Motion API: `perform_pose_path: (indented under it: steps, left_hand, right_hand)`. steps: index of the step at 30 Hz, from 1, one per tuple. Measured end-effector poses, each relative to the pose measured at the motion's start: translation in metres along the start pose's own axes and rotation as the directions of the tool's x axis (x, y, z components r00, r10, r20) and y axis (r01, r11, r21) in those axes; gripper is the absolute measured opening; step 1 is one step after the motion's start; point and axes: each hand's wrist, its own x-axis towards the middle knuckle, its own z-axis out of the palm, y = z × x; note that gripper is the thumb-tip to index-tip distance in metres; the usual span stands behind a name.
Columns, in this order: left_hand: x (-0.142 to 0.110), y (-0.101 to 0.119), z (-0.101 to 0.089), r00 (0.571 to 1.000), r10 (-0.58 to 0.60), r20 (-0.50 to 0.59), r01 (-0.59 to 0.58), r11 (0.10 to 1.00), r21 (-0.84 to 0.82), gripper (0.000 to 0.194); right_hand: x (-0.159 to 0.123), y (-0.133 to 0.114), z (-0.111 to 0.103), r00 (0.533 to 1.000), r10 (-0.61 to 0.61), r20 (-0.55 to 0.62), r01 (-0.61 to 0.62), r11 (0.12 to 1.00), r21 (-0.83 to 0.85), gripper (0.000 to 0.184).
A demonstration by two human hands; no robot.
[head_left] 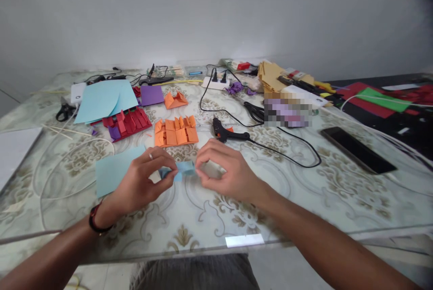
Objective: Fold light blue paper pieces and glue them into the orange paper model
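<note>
A small piece of light blue paper point(184, 169), folded in part, is stretched between my two hands just above the table. My left hand point(149, 175) pinches its left end between thumb and fingers. At its right end, my right hand point(221, 168) pinches with thumb and fingertips together. Partly under my left hand lies a flat light blue sheet point(113, 170). Just beyond my hands sits a block of folded orange paper pieces point(176, 132), and a black glue gun point(228, 133) rests behind my right hand.
Folded red paper pieces point(126, 124), a stack of blue sheets point(104, 100) and a purple square point(152, 95) lie at the back left. A white power strip point(215, 83) feeds black cables across the middle. A phone point(357, 149) lies at the right, and scissors point(64, 112) far left.
</note>
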Motion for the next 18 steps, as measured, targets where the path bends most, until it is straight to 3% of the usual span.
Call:
perform_pose_path:
  steps: [10,18]
  left_hand:
    - [-0.003,0.008,0.012,0.991,0.134,-0.002,-0.134,0.991,0.02,0.013]
    - [-0.003,0.009,0.015,0.989,0.135,0.059,-0.138,0.99,0.043,0.018]
  right_hand:
    - [-0.003,-0.005,0.016,0.996,-0.074,0.052,0.076,0.996,-0.04,0.009]
    - [-0.006,0.001,0.023,0.991,-0.108,0.082,0.115,0.99,-0.082,0.013]
